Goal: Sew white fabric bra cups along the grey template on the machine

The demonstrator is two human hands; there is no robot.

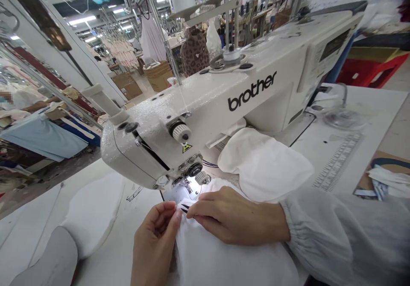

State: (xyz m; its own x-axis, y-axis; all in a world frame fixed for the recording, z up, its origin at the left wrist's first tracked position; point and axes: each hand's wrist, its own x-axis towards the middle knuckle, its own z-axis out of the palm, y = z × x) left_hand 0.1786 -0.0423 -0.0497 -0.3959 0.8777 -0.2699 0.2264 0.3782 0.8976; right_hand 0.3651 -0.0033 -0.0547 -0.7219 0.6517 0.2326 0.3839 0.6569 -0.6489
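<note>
My left hand (158,234) pinches the edge of a white fabric piece (221,256) between thumb and forefinger, just in front of the needle area. Close against those fingertips, my right hand (232,215) is closed round small thread snips (184,208); their two dark pointed tips show at the fabric edge, while the rest is hidden in the hand. The white fabric spreads over the table under both hands. Directly behind them is the lit presser foot (189,187) of a white sewing machine (205,94).
More white fabric pieces (262,162) lie under the machine arm. At left are another white piece (92,213) and a grey curved template (53,260). A clear ruler (339,160) is on the table at right. A red stool (368,70) stands behind.
</note>
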